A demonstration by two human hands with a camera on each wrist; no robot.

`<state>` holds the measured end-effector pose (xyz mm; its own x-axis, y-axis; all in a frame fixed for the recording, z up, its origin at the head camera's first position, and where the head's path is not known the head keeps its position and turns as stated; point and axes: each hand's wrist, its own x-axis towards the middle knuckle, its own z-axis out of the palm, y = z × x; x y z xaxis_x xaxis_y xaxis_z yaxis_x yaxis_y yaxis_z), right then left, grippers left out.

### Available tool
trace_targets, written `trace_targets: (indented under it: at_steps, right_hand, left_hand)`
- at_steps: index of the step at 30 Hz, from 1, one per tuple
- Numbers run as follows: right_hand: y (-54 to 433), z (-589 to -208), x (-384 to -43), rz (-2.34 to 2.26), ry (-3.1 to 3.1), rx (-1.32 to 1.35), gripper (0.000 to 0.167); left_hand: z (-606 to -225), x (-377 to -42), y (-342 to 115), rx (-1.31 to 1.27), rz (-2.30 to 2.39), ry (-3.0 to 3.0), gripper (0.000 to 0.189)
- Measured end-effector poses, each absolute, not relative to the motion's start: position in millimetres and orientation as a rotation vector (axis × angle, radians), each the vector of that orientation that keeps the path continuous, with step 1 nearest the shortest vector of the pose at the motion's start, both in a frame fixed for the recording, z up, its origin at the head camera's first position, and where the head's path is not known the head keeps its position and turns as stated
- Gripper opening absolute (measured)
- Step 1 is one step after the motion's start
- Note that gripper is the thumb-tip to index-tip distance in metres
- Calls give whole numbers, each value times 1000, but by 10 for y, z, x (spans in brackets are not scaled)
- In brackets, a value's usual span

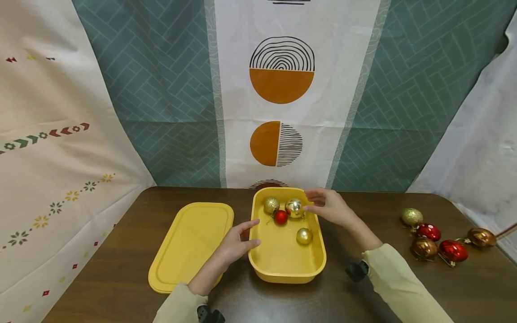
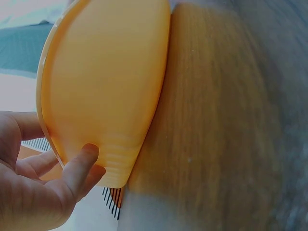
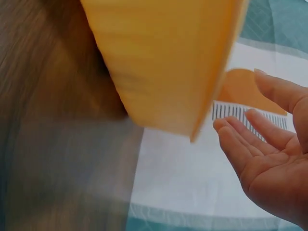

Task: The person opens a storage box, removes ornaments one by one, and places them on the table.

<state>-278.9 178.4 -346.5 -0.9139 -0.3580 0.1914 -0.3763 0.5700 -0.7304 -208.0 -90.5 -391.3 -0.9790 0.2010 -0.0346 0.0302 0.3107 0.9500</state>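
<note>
A yellow plastic box (image 1: pixel 284 262) stands on the table with several baubles inside: a glittery gold one (image 1: pixel 271 205), a red one (image 1: pixel 280 217), a shiny gold one (image 1: pixel 294 207) and a smaller gold one (image 1: pixel 304 236). My left hand (image 1: pixel 236 242) is at the box's left side, thumb and index finger spread by the rim. In the left wrist view, lower fingertips (image 2: pixel 90 150) overlap the outer wall. Over the right rim, near the shiny gold bauble, my right hand (image 1: pixel 330 207) has loosely extended fingers with nothing between them. The right wrist view shows it apart from the wall.
Left of the box lies its flat yellow lid (image 1: pixel 194 244). At the table's right are a glittery gold bauble (image 1: pixel 412 217), red ornaments (image 1: pixel 453 251) and brown ornaments (image 1: pixel 424 248). A patterned cloth (image 1: pixel 181 89) hangs behind the table (image 1: pixel 109 269).
</note>
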Motion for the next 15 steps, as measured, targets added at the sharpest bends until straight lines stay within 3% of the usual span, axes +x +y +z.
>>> trace_targets:
  at_steps: [15]
  right_hand:
    - [1424,-3582,-2963,827,-2828,698,46]
  left_hand:
    - [-3904,-2075,-905,214,1736,2436,51]
